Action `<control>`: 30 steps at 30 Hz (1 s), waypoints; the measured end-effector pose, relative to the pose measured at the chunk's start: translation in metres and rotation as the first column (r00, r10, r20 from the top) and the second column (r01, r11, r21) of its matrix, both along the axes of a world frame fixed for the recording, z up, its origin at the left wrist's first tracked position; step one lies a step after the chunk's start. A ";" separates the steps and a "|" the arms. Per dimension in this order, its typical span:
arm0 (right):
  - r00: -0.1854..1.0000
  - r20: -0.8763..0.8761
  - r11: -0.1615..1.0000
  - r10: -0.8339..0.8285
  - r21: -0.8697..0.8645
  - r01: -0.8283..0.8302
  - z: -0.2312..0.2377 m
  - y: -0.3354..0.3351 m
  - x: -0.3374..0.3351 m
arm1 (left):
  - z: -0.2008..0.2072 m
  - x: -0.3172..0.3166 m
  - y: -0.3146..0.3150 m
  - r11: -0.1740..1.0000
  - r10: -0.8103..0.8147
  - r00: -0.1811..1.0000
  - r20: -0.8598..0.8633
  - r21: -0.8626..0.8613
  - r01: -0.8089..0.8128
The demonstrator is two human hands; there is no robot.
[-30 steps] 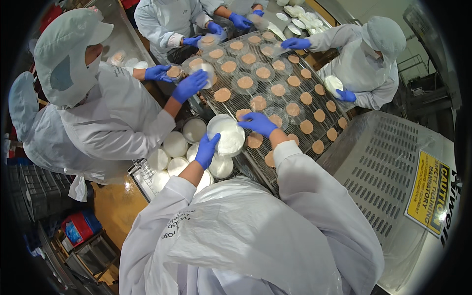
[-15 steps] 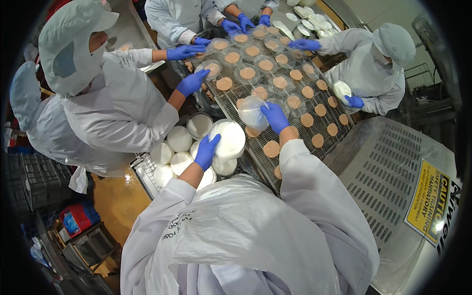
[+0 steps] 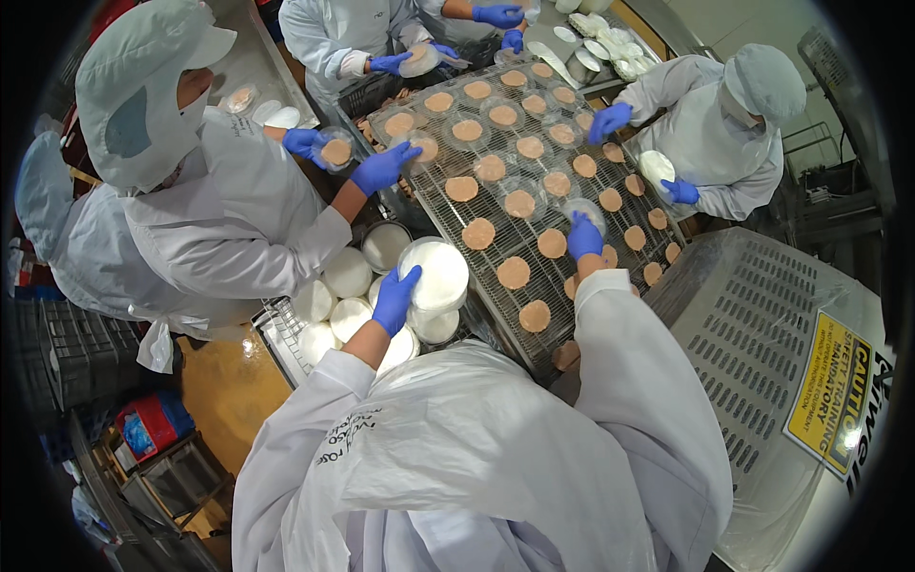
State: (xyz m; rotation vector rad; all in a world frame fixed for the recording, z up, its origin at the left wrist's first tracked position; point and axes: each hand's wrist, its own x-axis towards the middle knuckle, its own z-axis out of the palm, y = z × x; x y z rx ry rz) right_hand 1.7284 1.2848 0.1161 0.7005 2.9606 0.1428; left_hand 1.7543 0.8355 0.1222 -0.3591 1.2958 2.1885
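Dark crates (image 3: pixel 91 348) line the left edge of my view, with a red-and-blue bin (image 3: pixel 152 429) below them beside yellow floor (image 3: pixel 224 386). Next comes a co-worker (image 3: pixel 229 214) in white, whose arms reach across to the belt's left side, gloved hands near its edge. Beneath that sleeve, a metal tray (image 3: pixel 274 338) carries round white stacks (image 3: pixel 348 272). Above it, my left hand (image 3: pixel 393 300) grips a thick stack of white discs (image 3: pixel 437 267), thumb on top. Rows of round pinkish patties (image 3: pixel 514 273) cover the mesh belt (image 3: pixel 541 282), many under clear film. Over its right half, my right hand (image 3: pixel 584 238) meets a clear film disc (image 3: pixel 593 210), fingers close together; I cannot tell whether they pinch or press it. The hand hides part of the disc, and my forearm blocks the belt's lower corner. Farther right, another co-worker (image 3: pixel 710 124) leans in above a plastic-draped slotted guard (image 3: pixel 739 334) bearing a yellow sign (image 3: pixel 834 391).
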 end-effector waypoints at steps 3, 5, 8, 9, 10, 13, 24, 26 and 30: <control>0.969 0.032 0.897 0.245 -0.387 -0.214 0.033 -0.041 0.003 | -0.005 0.003 0.003 1.000 0.003 1.000 0.004 -0.018 -0.003; 0.888 -0.042 0.824 0.458 -0.354 -0.442 0.028 -0.047 0.031 | -0.001 0.003 0.002 0.998 -0.029 1.000 0.005 -0.050 0.029; 0.821 0.330 0.885 0.465 -0.206 -0.419 0.093 -0.045 0.017 | -0.008 0.004 0.000 0.998 0.010 1.000 0.017 -0.058 -0.009; 0.942 0.178 0.930 0.285 -0.288 -0.228 0.084 -0.017 0.021 | -0.008 0.006 0.002 0.999 0.006 1.000 0.019 -0.037 -0.005; 0.980 0.016 0.922 0.199 -0.341 -0.182 0.085 -0.001 0.022 | -0.011 0.007 0.001 1.000 0.020 1.000 0.021 -0.023 -0.019; 0.911 0.250 0.941 0.329 -0.169 -0.294 0.049 0.032 0.044 | -0.021 0.007 0.007 0.999 0.026 0.999 0.029 0.023 -0.027; 0.917 0.204 0.728 0.342 -0.675 -0.122 0.084 -0.077 -0.017 | -0.017 0.004 -0.009 0.999 0.039 0.998 0.048 -0.013 -0.039; 0.869 -0.318 0.703 0.379 -0.512 -0.494 0.055 -0.092 -0.040 | -0.019 0.001 -0.004 1.000 0.013 0.999 0.047 -0.014 -0.012; 0.924 -0.257 0.924 0.283 -0.183 -0.334 -0.017 -0.131 -0.054 | -0.009 -0.004 -0.001 1.000 -0.007 1.000 0.027 -0.022 0.008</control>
